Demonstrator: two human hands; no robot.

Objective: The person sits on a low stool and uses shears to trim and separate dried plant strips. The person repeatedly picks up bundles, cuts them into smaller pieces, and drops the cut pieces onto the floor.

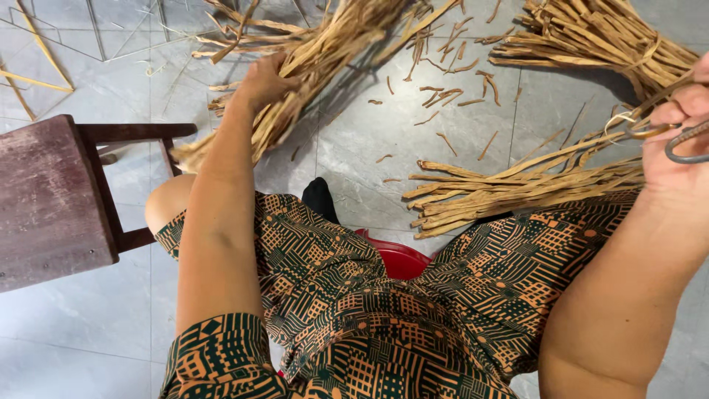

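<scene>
My left hand reaches forward and grips a long bundle of dry tan plant strips lying on the grey tiled floor. My right hand is at the right edge, its fingers through the metal handles of scissors. A second bunch of cut strips lies across my right knee, just left of that hand. I sit with patterned green and orange fabric over my legs.
A dark wooden stool stands at the left. Another tied bundle of strips lies at the top right. Short cut scraps litter the tiles between the bundles. A red seat shows between my knees.
</scene>
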